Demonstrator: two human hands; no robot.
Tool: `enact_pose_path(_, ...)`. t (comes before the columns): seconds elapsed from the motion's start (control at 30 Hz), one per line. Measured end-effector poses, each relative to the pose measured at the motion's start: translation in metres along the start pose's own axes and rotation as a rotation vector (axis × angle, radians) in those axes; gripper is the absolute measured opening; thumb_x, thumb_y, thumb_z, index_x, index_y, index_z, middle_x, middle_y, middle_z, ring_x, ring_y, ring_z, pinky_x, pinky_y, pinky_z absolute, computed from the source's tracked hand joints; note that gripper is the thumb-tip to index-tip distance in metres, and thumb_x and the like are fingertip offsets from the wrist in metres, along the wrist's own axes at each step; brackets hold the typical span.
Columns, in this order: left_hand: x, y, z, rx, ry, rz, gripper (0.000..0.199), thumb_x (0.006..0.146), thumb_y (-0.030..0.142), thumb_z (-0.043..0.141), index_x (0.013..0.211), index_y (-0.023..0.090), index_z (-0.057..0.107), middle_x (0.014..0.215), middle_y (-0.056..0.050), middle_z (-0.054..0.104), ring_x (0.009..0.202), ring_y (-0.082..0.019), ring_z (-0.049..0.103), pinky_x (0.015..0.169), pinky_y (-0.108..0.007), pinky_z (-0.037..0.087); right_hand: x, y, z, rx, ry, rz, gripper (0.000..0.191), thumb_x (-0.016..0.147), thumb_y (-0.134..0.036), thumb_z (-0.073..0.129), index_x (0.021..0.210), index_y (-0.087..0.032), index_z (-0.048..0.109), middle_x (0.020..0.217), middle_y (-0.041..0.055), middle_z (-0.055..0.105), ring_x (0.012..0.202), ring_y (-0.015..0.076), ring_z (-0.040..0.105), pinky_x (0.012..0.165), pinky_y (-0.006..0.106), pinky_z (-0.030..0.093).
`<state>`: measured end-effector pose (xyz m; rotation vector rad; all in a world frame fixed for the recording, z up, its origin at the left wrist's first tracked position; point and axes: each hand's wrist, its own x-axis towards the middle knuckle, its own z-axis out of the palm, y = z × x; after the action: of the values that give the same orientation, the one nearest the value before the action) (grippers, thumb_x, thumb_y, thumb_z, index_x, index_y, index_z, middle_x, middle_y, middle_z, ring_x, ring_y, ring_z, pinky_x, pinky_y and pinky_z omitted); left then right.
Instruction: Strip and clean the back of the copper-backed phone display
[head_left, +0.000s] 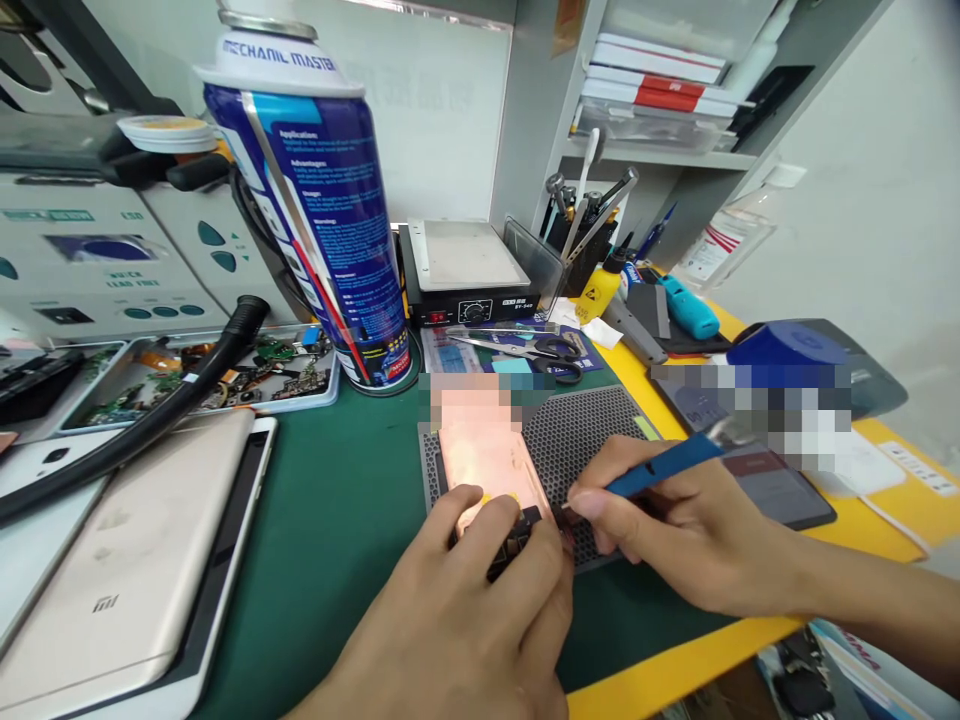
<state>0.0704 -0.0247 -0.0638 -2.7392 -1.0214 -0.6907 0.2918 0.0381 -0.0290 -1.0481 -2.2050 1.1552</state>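
An opened phone with a copper-coloured inner face and dark parts at its near end lies on a grey perforated mat. My left hand grips the phone's near end, fingers bent over it; the thumb is hidden. In my right hand is a slim blue-handled tool, pinched between thumb and fingers like a pen. Its working tip meets the phone's right edge beside my left fingers, and its exact shape is hard to make out. Part of the phone's far end is blurred by a mosaic.
A tall blue spray can stands behind the phone. Scissors lie before a small heating plate. To the left are stacked phones, a black hose and a tray of circuit boards. A tablet-like device lies right.
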Motion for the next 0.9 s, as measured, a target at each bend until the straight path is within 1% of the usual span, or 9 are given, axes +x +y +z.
enact_pose_path(0.1,-0.0012,0.0008,0.0005,0.004,0.017,0.002,0.032,0.095,0.033,0.054,0.117,0.016,0.071,0.114,-0.001,0.072,0.099,-0.025,0.059,0.095,-0.043,0.043,-0.0011,0.0006,-0.0003,-0.001,-0.040,0.005,0.025,0.101,-0.037,0.058,0.082,-0.021,0.060,0.060,-0.0021,0.059,0.049,0.0116,0.058,0.043,0.022,0.041)
enact_pose_path(0.2,-0.0014,0.0018,0.0017,0.005,0.020,-0.002,0.032,0.095,0.032,0.055,0.117,0.016,0.071,0.117,-0.002,0.071,0.101,-0.025,0.058,0.095,-0.043,0.043,-0.0027,0.0014,-0.0009,-0.041,-0.024,0.022,0.024,0.100,-0.038,0.059,0.085,-0.020,0.064,0.065,0.0001,0.063,0.052,0.0121,0.059,0.043,0.023,0.040)
enact_pose_path(0.37,-0.0015,0.0017,0.0022,0.020,0.025,0.002,0.032,0.096,0.034,0.054,0.117,0.016,0.071,0.114,-0.001,0.071,0.101,-0.025,0.058,0.095,-0.043,0.043,-0.0037,0.0025,-0.0018,0.022,-0.051,0.030,0.025,0.101,-0.040,0.058,0.085,-0.021,0.061,0.058,-0.0028,0.059,0.049,0.0120,0.058,0.043,0.023,0.040)
enact_pose_path(0.5,-0.0009,0.0000,0.0000,0.015,0.026,0.000,0.032,0.095,0.031,0.054,0.118,0.016,0.071,0.116,-0.001,0.071,0.101,-0.025,0.058,0.097,-0.043,0.041,-0.0020,0.0006,-0.0012,-0.029,-0.001,0.037,0.029,0.102,-0.041,0.056,0.084,-0.020,0.064,0.066,0.0004,0.064,0.053,0.0129,0.062,0.045,0.023,0.044)
enact_pose_path(0.63,0.0008,-0.0011,-0.0002,0.007,0.024,0.001,0.031,0.095,0.030,0.054,0.117,0.016,0.071,0.112,-0.001,0.071,0.101,-0.025,0.058,0.097,-0.043,0.041,0.0002,-0.0018,-0.0008,0.025,-0.051,0.055,0.029,0.101,-0.043,0.055,0.082,-0.021,0.060,0.057,-0.0027,0.059,0.048,0.0123,0.058,0.042,0.022,0.042)
enact_pose_path(0.77,0.0012,-0.0003,0.0021,-0.001,0.034,0.003,0.031,0.094,0.030,0.055,0.118,0.016,0.070,0.114,-0.002,0.071,0.101,-0.025,0.058,0.097,-0.043,0.041,0.0018,-0.0040,-0.0007,-0.050,0.003,0.032,0.035,0.102,-0.040,0.054,0.074,-0.020,0.061,0.069,0.0017,0.065,0.055,0.0121,0.063,0.048,0.022,0.047)
enact_pose_path(0.9,-0.0002,0.0009,0.0021,0.008,0.035,0.003,0.031,0.096,0.032,0.055,0.117,0.015,0.070,0.112,-0.002,0.070,0.100,-0.025,0.057,0.095,-0.043,0.042,-0.0001,-0.0045,-0.0013,0.002,-0.049,0.070,0.033,0.101,-0.043,0.055,0.077,-0.020,0.060,0.059,-0.0014,0.060,0.049,0.0122,0.059,0.043,0.022,0.044)
